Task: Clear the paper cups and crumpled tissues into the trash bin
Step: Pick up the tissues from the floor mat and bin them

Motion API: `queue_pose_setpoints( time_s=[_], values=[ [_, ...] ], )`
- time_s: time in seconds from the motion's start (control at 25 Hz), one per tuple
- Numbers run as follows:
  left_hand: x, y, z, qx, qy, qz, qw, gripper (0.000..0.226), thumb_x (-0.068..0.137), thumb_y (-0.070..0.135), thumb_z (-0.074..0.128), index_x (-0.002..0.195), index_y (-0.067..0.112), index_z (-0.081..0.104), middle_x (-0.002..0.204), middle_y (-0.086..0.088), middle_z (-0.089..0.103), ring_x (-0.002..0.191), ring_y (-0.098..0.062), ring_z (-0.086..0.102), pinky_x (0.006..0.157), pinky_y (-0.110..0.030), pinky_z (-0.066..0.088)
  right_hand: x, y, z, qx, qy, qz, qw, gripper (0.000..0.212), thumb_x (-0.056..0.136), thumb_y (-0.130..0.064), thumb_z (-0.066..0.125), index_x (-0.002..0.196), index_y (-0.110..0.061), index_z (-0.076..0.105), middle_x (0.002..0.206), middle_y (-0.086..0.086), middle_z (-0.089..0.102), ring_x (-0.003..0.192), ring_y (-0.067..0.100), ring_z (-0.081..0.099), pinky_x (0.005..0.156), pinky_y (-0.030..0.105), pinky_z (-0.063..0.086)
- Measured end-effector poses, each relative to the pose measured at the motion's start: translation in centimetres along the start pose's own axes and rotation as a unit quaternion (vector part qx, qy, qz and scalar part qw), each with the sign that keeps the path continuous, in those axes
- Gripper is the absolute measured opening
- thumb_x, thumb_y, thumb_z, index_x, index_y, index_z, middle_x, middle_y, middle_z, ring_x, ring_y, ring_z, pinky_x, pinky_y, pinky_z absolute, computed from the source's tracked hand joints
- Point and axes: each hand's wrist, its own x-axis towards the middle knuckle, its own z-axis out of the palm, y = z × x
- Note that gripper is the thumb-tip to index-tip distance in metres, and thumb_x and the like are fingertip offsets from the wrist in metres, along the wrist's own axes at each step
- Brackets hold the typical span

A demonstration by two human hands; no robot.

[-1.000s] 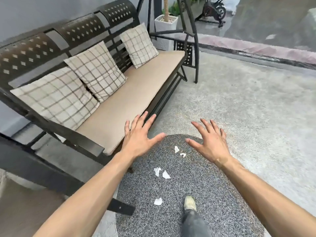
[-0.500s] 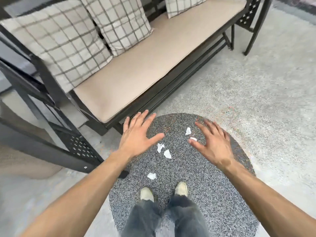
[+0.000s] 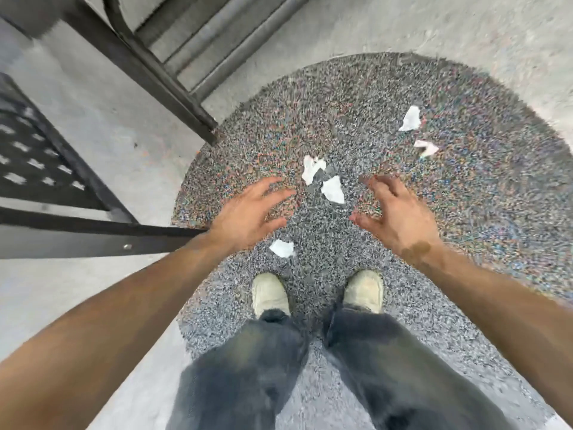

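My fingers are spread and loosely bent on both sides, grasping nothing. My left hand [image 3: 248,215] and right hand [image 3: 395,214] hang palm-down over the round speckled rug [image 3: 465,212], parted, I judge, so the scraps between them can be taken from either side. Between my two sets of fingertips lie two crumpled tissues: one [image 3: 312,169] just ahead, the other [image 3: 333,190] nearer my right thumb; neither is touched. A third tissue [image 3: 282,248] lies just behind my left hand, near my pale shoes [image 3: 269,293]. Two more scraps [image 3: 410,119] [image 3: 426,148] lie well beyond my right fingers. Out past my left hand stands the dark metal bench frame [image 3: 161,76] on the grey floor [image 3: 93,119]. No paper cup or trash bin is in sight, so the clearing seems barely begun; blur hides the finer curl of my fingers.
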Motion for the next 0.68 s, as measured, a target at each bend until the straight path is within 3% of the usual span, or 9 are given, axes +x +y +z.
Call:
queue_pose_setpoints(
  time_s=[0.12, 0.2, 0.28, 0.36, 0.44, 0.48, 0.6, 0.68],
  values=[
    [2.2, -4.0, 7.8, 0.029, -0.054, 0.016, 0.998, 0.065, 0.091, 0.048, 0.055, 0.146, 0.044, 0.02, 0.155, 0.003, 0.018, 0.101, -0.011, 0.058, 0.081, -0.04, 0.058, 3.8, 3.0, 6.5, -0.023, -0.014, -0.004, 1.0, 0.078, 0.078, -0.068, 0.052, 0.144, -0.038, 0.023, 0.148, 0.004, 0.034, 0.113, 0.027, 0.057, 0.088, 0.055, 0.051],
    [3.4, -5.7, 12.5, 0.074, -0.104, 0.058, 0.99, 0.074, 0.088, 0.044, 0.062, 0.146, 0.046, 0.017, 0.154, 0.002, 0.019, 0.104, -0.014, 0.057, 0.074, -0.029, 0.055, 6.4, 4.2, 10.1, -0.027, -0.024, -0.02, 0.999, 0.077, 0.079, -0.061, 0.057, 0.144, -0.039, 0.023, 0.148, 0.004, 0.034, 0.117, 0.027, 0.053, 0.09, 0.055, 0.05],
    [4.4, -7.0, 16.8, 0.116, -0.165, 0.102, 0.974, 0.086, 0.085, 0.034, 0.069, 0.146, 0.05, 0.011, 0.155, 0.001, 0.015, 0.108, -0.019, 0.056, 0.065, -0.028, 0.055, 9.1, 4.7, 13.6, -0.052, -0.024, -0.054, 0.997, 0.077, 0.081, -0.052, 0.062, 0.145, -0.038, 0.022, 0.146, 0.003, 0.035, 0.119, 0.026, 0.051, 0.086, 0.052, 0.052],
    [5.2, -7.9, 20.2, 0.133, -0.204, 0.144, 0.959, 0.092, 0.084, 0.018, 0.07, 0.146, 0.05, 0.009, 0.153, -0.003, 0.016, 0.103, -0.02, 0.057, 0.047, -0.023, 0.05, 11.6, 4.6, 16.6, -0.081, -0.02, -0.088, 0.993, 0.077, 0.083, -0.048, 0.064, 0.146, -0.037, 0.02, 0.144, 0.003, 0.037, 0.117, 0.025, 0.053, 0.083, 0.049, 0.053],
    [5.8, -8.5, 22.2, 0.114, -0.224, 0.17, 0.953, 0.077, 0.087, 0.012, 0.059, 0.144, 0.046, 0.019, 0.147, -0.006, 0.026, 0.093, -0.019, 0.057, 0.04, -0.019, 0.04, 13.5, 4.6, 18.8, -0.097, -0.005, -0.103, 0.99, 0.076, 0.084, -0.045, 0.064, 0.146, -0.037, 0.02, 0.141, 0.004, 0.04, 0.113, 0.024, 0.056, 0.079, 0.045, 0.055],
    [6.3, -8.6, 22.8, 0.092, -0.225, 0.168, 0.955, 0.061, 0.09, 0.018, 0.049, 0.143, 0.04, 0.027, 0.143, -0.007, 0.033, 0.092, -0.02, 0.058, 0.045, -0.021, 0.042, 14.3, 4.7, 19.4, -0.099, 0.003, -0.105, 0.989, 0.075, 0.084, -0.044, 0.064, 0.146, -0.036, 0.021, 0.138, 0.004, 0.042, 0.109, 0.024, 0.057, 0.077, 0.044, 0.056],
    [7.2, -9.5, 23.6, 0.073, -0.192, 0.183, 0.962, 0.038, 0.097, 0.034, 0.034, 0.132, 0.023, 0.046, 0.129, -0.004, 0.048, 0.103, -0.025, 0.057, 0.074, -0.036, 0.053, 15.9, 5.3, 20.1, -0.108, 0.012, -0.111, 0.988, 0.067, 0.084, -0.042, 0.064, 0.142, -0.031, 0.032, 0.134, 0.004, 0.045, 0.105, 0.022, 0.056, 0.08, 0.043, 0.055],
    [7.5, -10.1, 23.5, 0.086, -0.199, 0.214, 0.952, 0.027, 0.098, 0.026, 0.04, 0.122, 0.019, 0.048, 0.102, 0.003, 0.041, 0.07, -0.012, 0.051, 0.052, -0.021, 0.045, 16.5, 5.5, 19.8, -0.1, 0.004, -0.118, 0.988, 0.055, 0.086, -0.034, 0.065, 0.136, -0.029, 0.043, 0.13, 0.001, 0.048, 0.103, 0.019, 0.054, 0.082, 0.04, 0.054]
  ],
)
